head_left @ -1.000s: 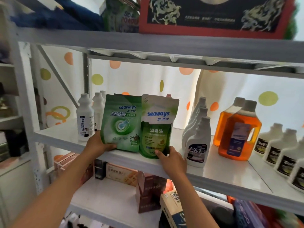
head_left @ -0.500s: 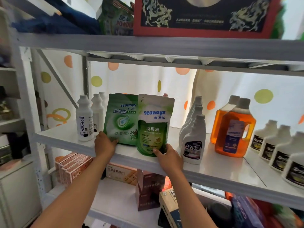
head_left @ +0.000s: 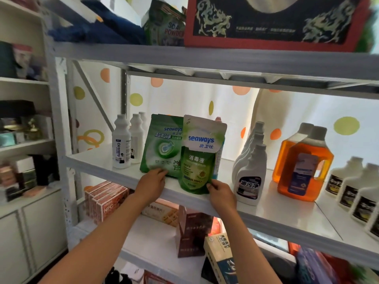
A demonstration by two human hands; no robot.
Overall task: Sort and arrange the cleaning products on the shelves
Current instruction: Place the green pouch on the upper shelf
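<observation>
Pouches first: two green refill pouches stand upright mid-shelf on the white shelf [head_left: 287, 218], side by side and overlapping. Left hand [head_left: 150, 184] touches the bottom edge of the green pouch [head_left: 164, 146] w/ fingertips; whether it pinches or just pushes, can't tell. Right hand [head_left: 222, 194] pinches the lower right corner of the disinfectant pouch [head_left: 200, 158], fingers curled on it. That pouch sits in front, at approx 3 o'clock of the green one, near the shelf's front lip.

Done so far, by the look of it: white bottles [head_left: 122, 144] lined front-to-back at 9 o'clock of the pouches; spray bottles [head_left: 251, 169] in a row at 3 o'clock; orange jugs [head_left: 303, 162] beyond those; more white bottles w/ dark labels [head_left: 348, 191] far right. Each type grouped and facing out.

Left, prob.: square up the two pouches, let go. A thin item behind the front pouch's right edge is mostly hidden. Shelves above and below hold mixed boxes; can't tell if those count.
</observation>
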